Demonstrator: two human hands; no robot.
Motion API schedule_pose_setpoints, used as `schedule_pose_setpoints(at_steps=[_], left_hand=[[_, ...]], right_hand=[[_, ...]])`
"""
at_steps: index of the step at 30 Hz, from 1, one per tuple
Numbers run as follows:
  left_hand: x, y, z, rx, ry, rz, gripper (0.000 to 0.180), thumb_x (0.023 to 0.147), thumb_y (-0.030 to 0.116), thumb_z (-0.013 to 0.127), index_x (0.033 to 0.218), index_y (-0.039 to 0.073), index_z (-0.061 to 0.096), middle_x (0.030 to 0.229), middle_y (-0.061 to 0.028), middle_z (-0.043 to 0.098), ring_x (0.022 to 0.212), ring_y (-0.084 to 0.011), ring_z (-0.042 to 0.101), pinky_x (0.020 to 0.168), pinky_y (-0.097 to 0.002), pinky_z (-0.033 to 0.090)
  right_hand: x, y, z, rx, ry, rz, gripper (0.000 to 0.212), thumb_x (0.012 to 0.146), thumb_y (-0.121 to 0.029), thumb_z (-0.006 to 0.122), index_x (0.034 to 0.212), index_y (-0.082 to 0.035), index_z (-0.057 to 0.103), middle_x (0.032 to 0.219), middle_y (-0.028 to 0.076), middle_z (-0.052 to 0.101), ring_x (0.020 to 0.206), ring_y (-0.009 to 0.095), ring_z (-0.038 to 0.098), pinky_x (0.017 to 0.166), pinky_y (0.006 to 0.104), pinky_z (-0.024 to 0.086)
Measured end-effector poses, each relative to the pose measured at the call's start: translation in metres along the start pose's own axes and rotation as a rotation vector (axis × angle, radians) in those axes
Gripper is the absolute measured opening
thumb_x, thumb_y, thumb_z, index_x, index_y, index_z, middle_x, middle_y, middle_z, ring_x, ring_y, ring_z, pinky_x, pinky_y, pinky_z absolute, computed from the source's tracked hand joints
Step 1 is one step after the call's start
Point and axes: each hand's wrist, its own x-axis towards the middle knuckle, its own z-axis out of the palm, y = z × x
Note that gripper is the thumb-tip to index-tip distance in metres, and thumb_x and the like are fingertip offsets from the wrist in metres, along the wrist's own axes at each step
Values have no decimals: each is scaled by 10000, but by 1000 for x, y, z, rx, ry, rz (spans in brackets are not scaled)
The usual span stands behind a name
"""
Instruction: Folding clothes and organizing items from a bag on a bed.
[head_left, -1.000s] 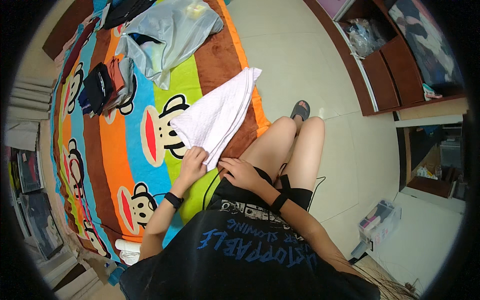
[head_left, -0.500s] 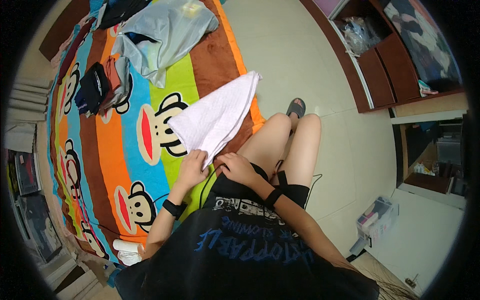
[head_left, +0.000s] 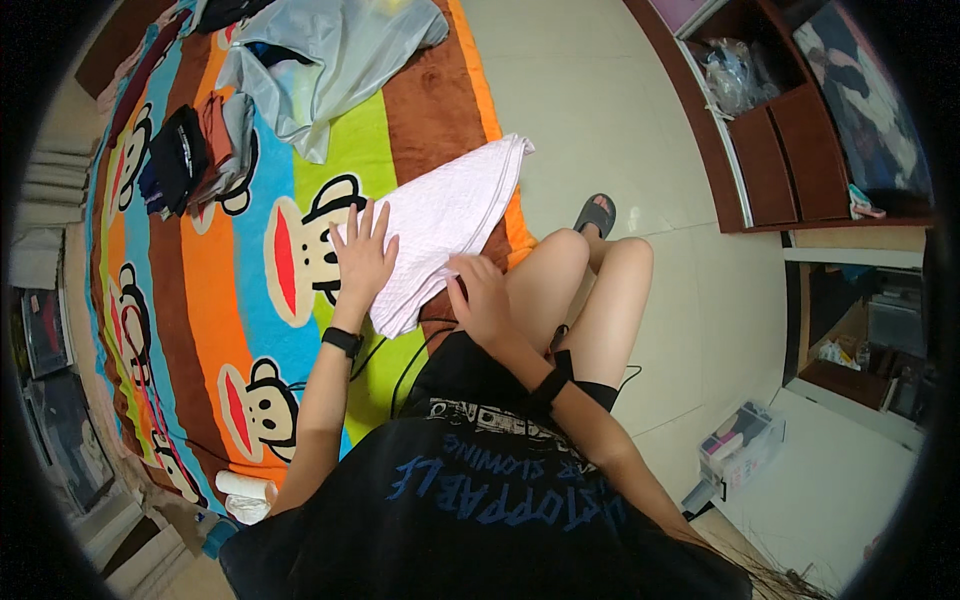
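A pale pinkish-white quilted cloth point(head_left: 450, 205) lies folded on the striped blanket with the monkey-face print point(head_left: 215, 300), near the bed's right edge. My left hand point(head_left: 364, 262) rests on the cloth's left side, its fingers spread flat. At the cloth's near right edge is my right hand point(head_left: 485, 300), fingers stretched out and slightly blurred, thumb apart. Whether its fingertips touch the cloth or hover just over it I cannot tell. Neither hand grips anything. Both wrists wear dark bands.
A translucent grey plastic bag point(head_left: 345, 65) and a stack of folded clothes point(head_left: 178, 160) lie farther up the bed. Black cables point(head_left: 400, 375) run beside my lap. White rolls point(head_left: 245, 488) sit at the near left. A clear plastic box point(head_left: 740, 440) stands at the right.
My left hand has let go of the cloth's near corner, moved up and spread flat on it. My right hand has risen to the cloth's right edge, its fingers straightening.
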Motion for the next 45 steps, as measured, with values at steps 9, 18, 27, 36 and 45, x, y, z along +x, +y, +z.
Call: schedule_pose_setpoints(at_steps=[9,18,27,36,45], left_hand=[[-19,19,-19,-53,-122,-34,667,857,421,494,1382,50,317,1453,-143,266,1362,-331,178,1028,-642,80],[-28,26,-26,-104,-196,-115,678,833,412,536,1397,107,315,1475,-131,223,1372,-341,139,1046,-614,92],[-30,36,-10,-237,5,-409,629,831,322,556,1384,113,342,1469,-142,232,1366,-385,126,1039,-613,120],[-7,62,-24,-208,-236,18,521,852,318,510,1343,175,413,1442,-66,300,1352,-323,202,1018,-658,141],[-31,67,48,-650,-62,-157,482,831,336,554,1247,99,495,1354,-128,387,1306,-306,264,1038,-522,229]], right_hand=[[44,84,65,-331,-292,-160,602,870,-429,495,1375,-131,360,1443,74,308,1336,283,253,1078,509,187],[97,182,21,-565,-192,-15,586,895,-463,446,1385,-158,345,1449,76,301,1351,261,232,1068,529,173],[114,197,6,647,-109,748,666,769,-251,706,1266,64,395,1204,164,528,1074,252,533,900,324,415],[139,116,4,252,140,487,401,760,-125,621,1138,-49,509,986,155,629,924,284,605,818,359,451],[70,-30,81,-200,-56,-307,370,667,-114,631,1021,-66,538,1060,88,555,974,266,513,745,360,408]])
